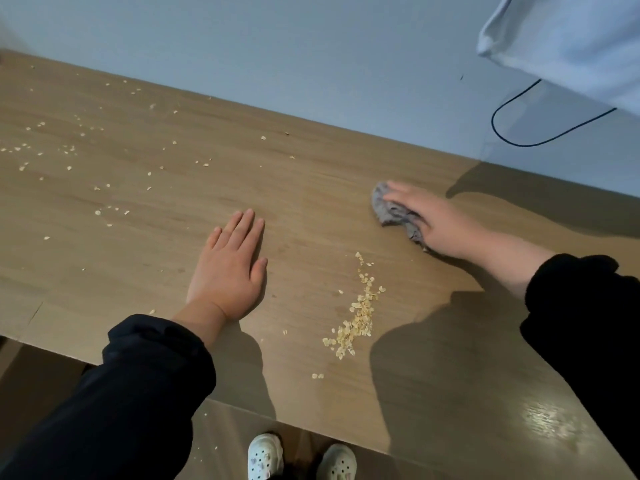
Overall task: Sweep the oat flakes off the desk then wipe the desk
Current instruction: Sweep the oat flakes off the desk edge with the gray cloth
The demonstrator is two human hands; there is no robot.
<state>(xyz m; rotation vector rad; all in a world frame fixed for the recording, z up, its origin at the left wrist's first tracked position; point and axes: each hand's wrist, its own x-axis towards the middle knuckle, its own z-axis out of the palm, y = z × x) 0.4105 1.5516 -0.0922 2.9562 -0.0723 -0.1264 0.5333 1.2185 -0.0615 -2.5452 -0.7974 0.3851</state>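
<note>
A wooden desk (145, 237) runs across the view. A swept line of oat flakes (356, 315) lies near its front edge, and scattered oat flakes (69, 150) dot its left part. My left hand (230, 271) rests flat on the desk, fingers straight, left of the swept line. My right hand (429, 220) presses a crumpled grey cloth (389, 211) onto the desk toward the back right, fingers extended over it. Most of the cloth is under the hand.
A pale wall (311, 57) stands behind the desk, with a black cable (512, 109) looping on it and a light fabric (571, 39) hanging at top right. Below the desk edge are the floor with a few flakes and two white clogs (265, 457).
</note>
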